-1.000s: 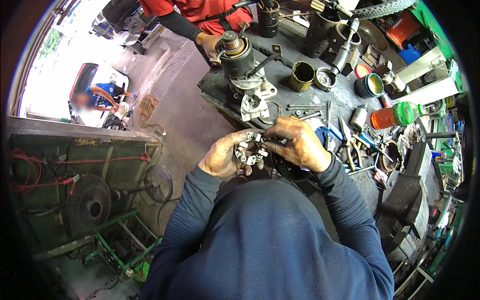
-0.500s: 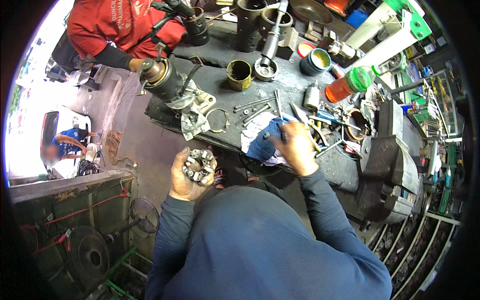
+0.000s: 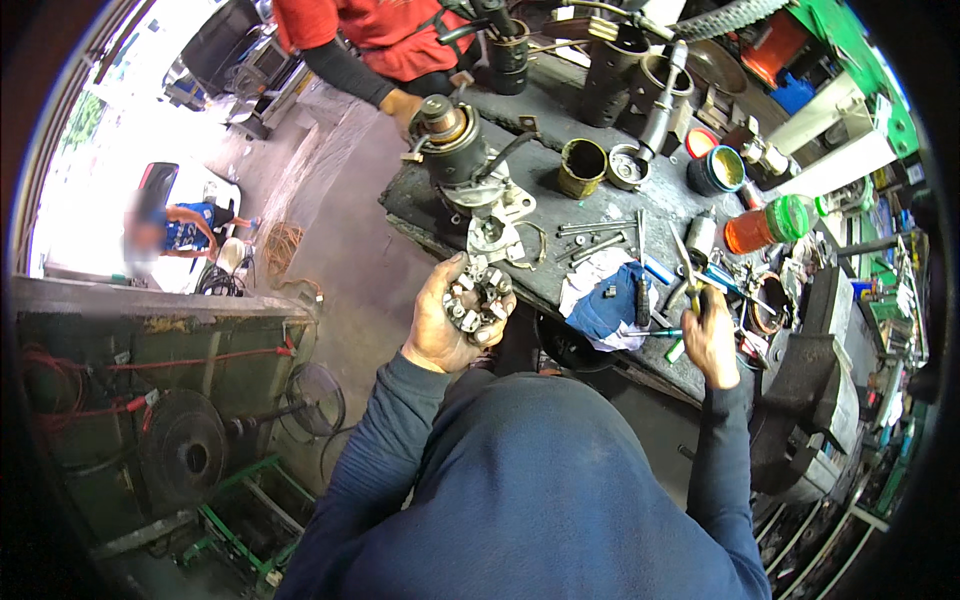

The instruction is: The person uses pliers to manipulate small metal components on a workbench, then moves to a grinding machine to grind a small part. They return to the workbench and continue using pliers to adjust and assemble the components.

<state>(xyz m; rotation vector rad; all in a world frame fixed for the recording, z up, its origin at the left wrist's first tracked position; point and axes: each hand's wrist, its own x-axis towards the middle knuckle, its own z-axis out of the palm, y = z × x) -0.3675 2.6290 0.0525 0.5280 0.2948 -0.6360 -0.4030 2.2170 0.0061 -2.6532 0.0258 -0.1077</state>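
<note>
My left hand [image 3: 440, 325] is closed around a ring-shaped metal part [image 3: 478, 300] with several small blocks round its middle opening, held up in front of the bench edge. At the right, my right hand [image 3: 712, 345] is curled at the yellow handles of a pair of pliers [image 3: 688, 275], whose jaws point away from me. Part of the handles is hidden by my fingers. Left of that hand, a blue cloth [image 3: 608, 305] lies on white rags. Beyond my left hand stands a motor-like metal assembly [image 3: 455, 165] on the bench corner.
A co-worker's hand [image 3: 402, 108] touches the metal assembly. On the dark bench are bolts [image 3: 598, 228], a rusty can [image 3: 582, 168], a blue tub [image 3: 718, 170] and a bottle of red liquid [image 3: 765, 228]. A large vise [image 3: 815, 390] stands at the right edge.
My right hand has moved off the blue cloth, rightward to the pliers, whose handles now sit closer together. My left hand still holds the ring-shaped part. The whole view has shifted.
</note>
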